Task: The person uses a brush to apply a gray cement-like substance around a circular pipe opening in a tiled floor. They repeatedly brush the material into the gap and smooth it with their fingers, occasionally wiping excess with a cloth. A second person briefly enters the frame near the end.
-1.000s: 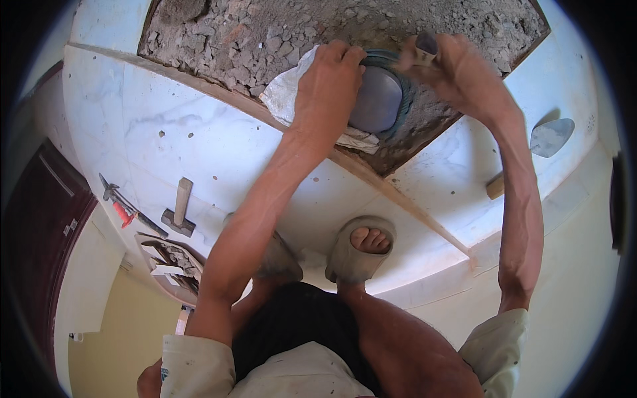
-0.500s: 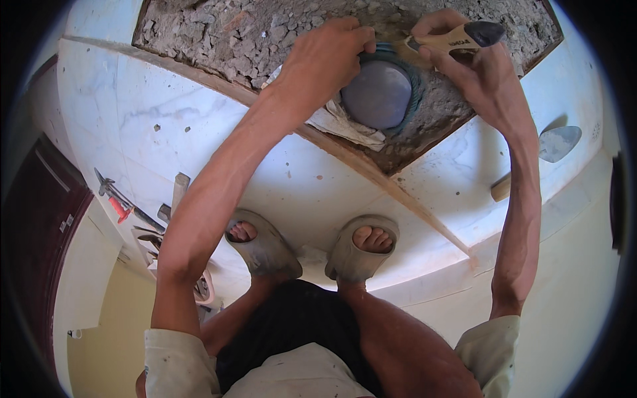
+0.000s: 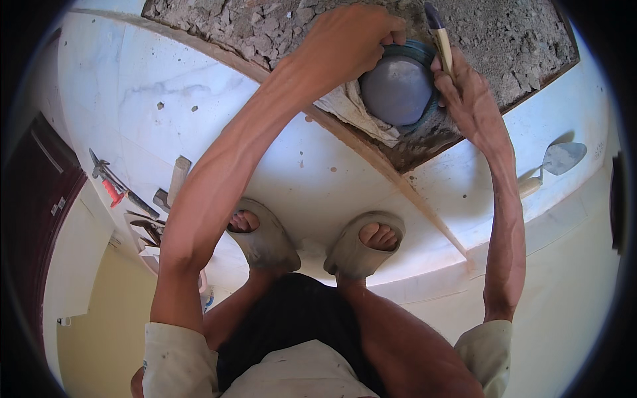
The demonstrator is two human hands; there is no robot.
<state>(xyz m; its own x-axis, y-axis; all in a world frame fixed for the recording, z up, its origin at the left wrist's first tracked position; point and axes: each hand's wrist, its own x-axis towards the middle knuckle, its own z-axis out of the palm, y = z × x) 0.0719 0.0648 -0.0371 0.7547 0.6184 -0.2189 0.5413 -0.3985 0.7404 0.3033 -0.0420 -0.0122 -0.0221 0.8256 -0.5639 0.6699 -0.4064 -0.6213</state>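
A round grey cap (image 3: 397,91), ringed by what looks like blue-green cord (image 3: 413,49), sits in a hole of broken rubble. My left hand (image 3: 352,43) reaches over its upper left edge with curled fingers, and whatever lies between the fingertips is hidden. In my right hand (image 3: 470,99) is a paintbrush with a pale handle (image 3: 441,41) and dark end, held upright at the ring's right side. The bristles are hidden by the fingers and ring. A dirty whitish cloth (image 3: 358,114) lies crumpled against the cap's lower left side.
Rubble (image 3: 511,50) fills the cut-out, bordered by pale marbled tiles (image 3: 192,79) and a wooden-looking strip (image 3: 371,159). A trowel (image 3: 564,158) lies at the right. A hammer (image 3: 178,179) and red-handled pliers (image 3: 113,192) lie at the left, near my sandalled feet.
The paintbrush has swung from lying sideways above the ring to upright at its right side, as my right hand moved down. My left hand stays at the upper left edge.
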